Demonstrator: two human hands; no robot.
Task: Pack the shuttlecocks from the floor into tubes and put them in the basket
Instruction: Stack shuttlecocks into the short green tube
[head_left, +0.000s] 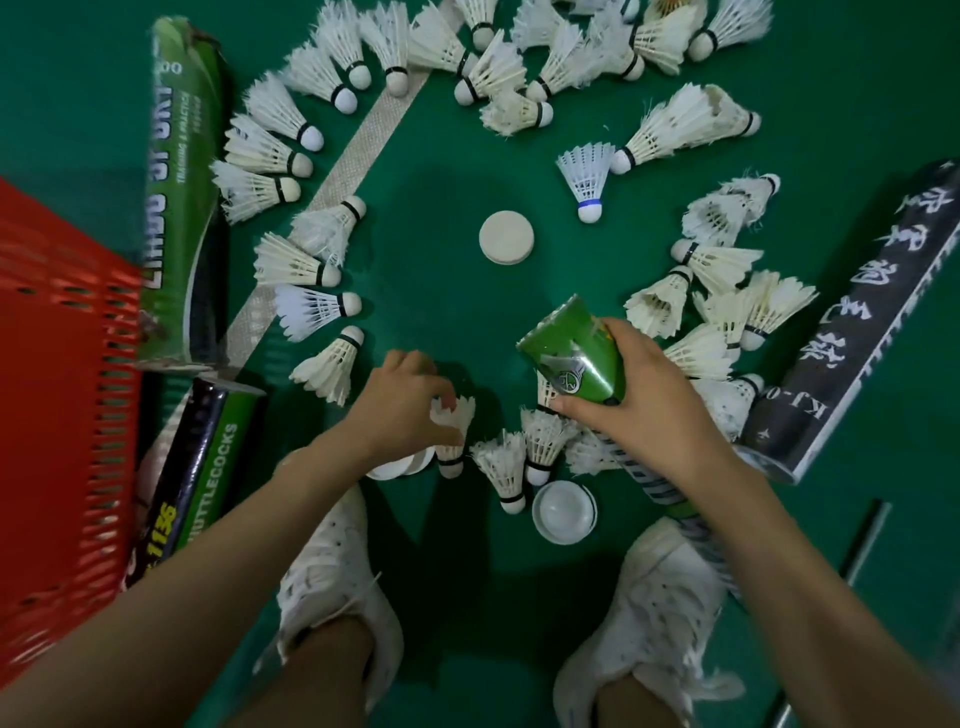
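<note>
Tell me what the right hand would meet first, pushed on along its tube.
Probably the round white cap on the floor, in line beyond the open end of the green tube. The right hand seems to hold the tube raised, so it may pass over.

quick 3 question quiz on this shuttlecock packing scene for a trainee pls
1. True or false: the right hand holds a green tube off the floor.
2. What do the fingers of the left hand pinch? A) a shuttlecock B) a racket C) a ball
3. Fill in: the red basket sits on the person's ___ side.

Key: 1 true; 2 A; 3 left.
</note>
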